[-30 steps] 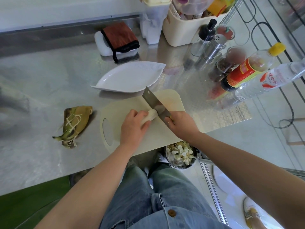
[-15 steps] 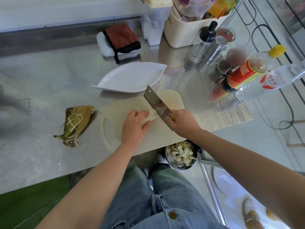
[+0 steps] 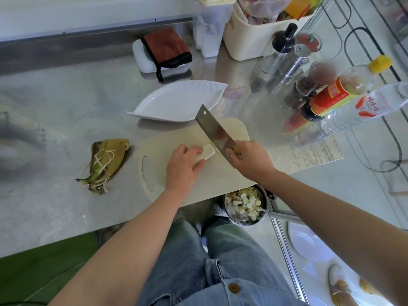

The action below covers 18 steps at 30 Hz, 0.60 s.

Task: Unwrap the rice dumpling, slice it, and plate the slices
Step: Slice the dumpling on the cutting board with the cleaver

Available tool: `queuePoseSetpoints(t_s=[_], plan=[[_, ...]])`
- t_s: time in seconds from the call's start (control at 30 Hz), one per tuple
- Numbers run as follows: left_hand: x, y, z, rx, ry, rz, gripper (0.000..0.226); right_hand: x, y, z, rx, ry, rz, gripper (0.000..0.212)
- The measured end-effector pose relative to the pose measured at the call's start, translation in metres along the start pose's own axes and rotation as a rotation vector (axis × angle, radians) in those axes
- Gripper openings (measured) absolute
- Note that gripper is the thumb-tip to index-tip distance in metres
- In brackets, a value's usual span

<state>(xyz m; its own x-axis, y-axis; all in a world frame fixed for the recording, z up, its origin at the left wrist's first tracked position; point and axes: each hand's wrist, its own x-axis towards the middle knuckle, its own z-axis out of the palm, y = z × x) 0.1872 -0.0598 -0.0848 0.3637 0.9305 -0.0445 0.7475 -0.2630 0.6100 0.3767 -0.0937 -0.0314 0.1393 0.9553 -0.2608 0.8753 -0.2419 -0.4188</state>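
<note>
- Dumpling: the unwrapped, pale white rice dumpling (image 3: 207, 152) lies on the cream plastic cutting board with an oval handle hole (image 3: 209, 182), near the board's middle.
- Left hand (image 3: 183, 166): it rests on the dumpling's left part, fingers curled over it and holding it down. Only the right end shows.
- Right hand (image 3: 249, 160): fingers are wrapped tight round the handle of the broad steel cleaver (image 3: 214, 129). The handle is almost wholly hidden in the fist.
- Cleaver blade: it slants away from the hand toward the board's far edge, just beside the dumpling's exposed end. I cannot tell whether it touches.
- White leaf-shaped plate (image 3: 176, 102): it sits just beyond the board's far edge, with nothing on it.
- Yellow-green leaf wrapper with pale string (image 3: 108, 160): it lies on the stainless steel counter (image 3: 55, 107), left of the board and apart from it.
- Condiment bottles and jars (image 3: 331, 93): they are grouped at the far right.
</note>
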Motion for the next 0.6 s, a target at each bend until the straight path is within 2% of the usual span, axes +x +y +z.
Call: queuePoseSetpoints(t_s=[0.2, 0.6], plan=[[-0.001, 0.0, 0.001, -0.014, 0.009, -0.003, 0.026, 0.0, -0.002, 0.001, -0.08, -0.047, -0.019, 0.028], [-0.001, -0.002, 0.003, -0.031, 0.002, -0.013, 0.027, -0.004, -0.01, 0.025, -0.069, -0.121, 0.074, 0.024]])
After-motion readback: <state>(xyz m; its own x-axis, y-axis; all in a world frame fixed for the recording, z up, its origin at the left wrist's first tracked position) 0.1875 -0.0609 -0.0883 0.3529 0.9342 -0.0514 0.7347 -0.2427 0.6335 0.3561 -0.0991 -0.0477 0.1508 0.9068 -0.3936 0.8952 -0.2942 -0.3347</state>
